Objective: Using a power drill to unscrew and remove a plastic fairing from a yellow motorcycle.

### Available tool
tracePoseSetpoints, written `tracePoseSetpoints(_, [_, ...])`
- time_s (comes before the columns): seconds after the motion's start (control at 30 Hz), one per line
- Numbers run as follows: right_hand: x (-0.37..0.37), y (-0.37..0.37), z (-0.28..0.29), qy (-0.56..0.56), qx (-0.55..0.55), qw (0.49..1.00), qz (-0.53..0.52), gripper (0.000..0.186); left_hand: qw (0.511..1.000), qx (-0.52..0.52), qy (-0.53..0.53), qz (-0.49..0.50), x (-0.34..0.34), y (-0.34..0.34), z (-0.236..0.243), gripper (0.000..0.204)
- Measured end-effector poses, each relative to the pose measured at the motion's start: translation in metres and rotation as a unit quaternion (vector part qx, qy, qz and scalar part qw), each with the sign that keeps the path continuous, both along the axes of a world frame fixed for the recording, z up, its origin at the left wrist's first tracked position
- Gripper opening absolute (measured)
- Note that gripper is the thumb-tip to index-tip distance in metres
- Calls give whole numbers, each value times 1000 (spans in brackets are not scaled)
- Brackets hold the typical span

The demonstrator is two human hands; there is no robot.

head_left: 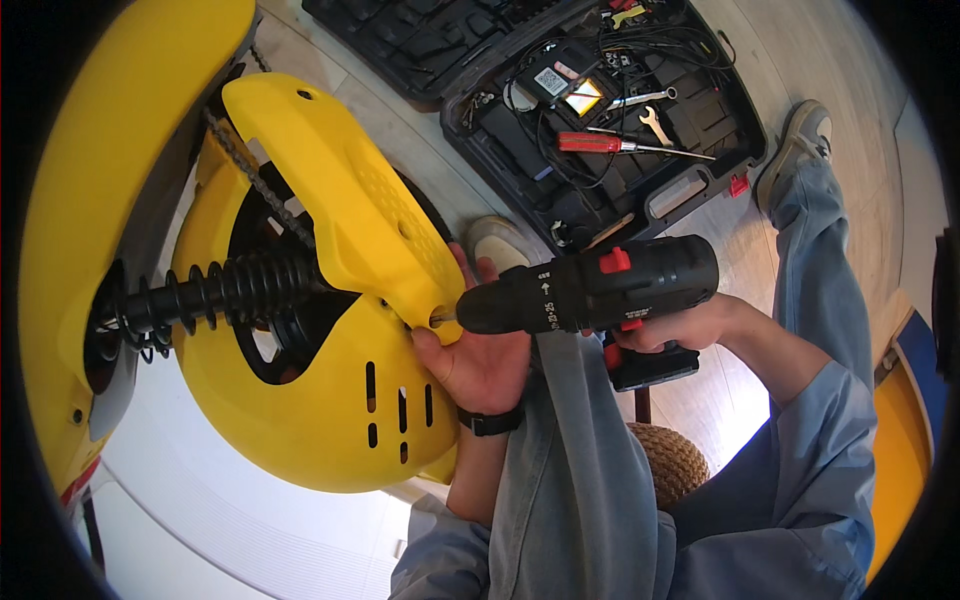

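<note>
- Yellow plastic forms the long panel (pixel 385 190) in front of us; its narrow lower end lies beside our left hand (pixel 485 350).
- Our right hand (pixel 690 325) is wrapped firmly around the handle of a black cordless drill (pixel 600 288) with red buttons, its body lying level and its nose pointing left.
- From that nose, a slim metal bit (pixel 446 317) reaches the panel's lower end; we cannot tell how deep it sits.
- Our left hand is half open and palm up, thumb by the bit, fingers partly hidden behind the drill's nose and the panel; we cannot tell whether it grips anything. A black band (pixel 490 422) circles its wrist.
- Below the panel, a rounded yellow fender (pixel 320 430) with slots covers part of a black wheel (pixel 285 355).
- To the left we see a black coil spring (pixel 220 290) and, above it, a dark chain (pixel 255 180).
- Beyond the drill, an open black tool case (pixel 715 172) holds a red-handled screwdriver (pixel 590 143), wrenches (pixel 655 127) and tangled cables (pixel 665 45).
- Near our legs is a woven brown seat (pixel 668 462).
</note>
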State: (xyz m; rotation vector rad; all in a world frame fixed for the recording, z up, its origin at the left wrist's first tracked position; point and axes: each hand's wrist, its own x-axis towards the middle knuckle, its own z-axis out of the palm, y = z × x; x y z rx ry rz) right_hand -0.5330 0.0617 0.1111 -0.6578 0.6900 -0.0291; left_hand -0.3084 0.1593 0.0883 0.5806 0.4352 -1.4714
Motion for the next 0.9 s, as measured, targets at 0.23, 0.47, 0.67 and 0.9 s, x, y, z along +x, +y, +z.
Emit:
tracePoseSetpoints(0.23, [3, 4, -5, -6, 26, 1000, -3, 41, 1000, -1, 9, 7, 0, -1, 3, 89])
tracePoseSetpoints(0.47, [5, -2, -2, -14, 10, 1000, -5, 36, 999, -16, 35, -18, 0, -2, 5, 90])
tracePoseSetpoints(0.67, [4, -8, 3, 34, 2, 999, 28, 34, 1000, -2, 9, -2, -1, -3, 4, 89])
tracePoseSetpoints(0.9, [5, -21, 9, 32, -16, 999, 14, 32, 1000, -5, -3, -16, 0, -5, 2, 90])
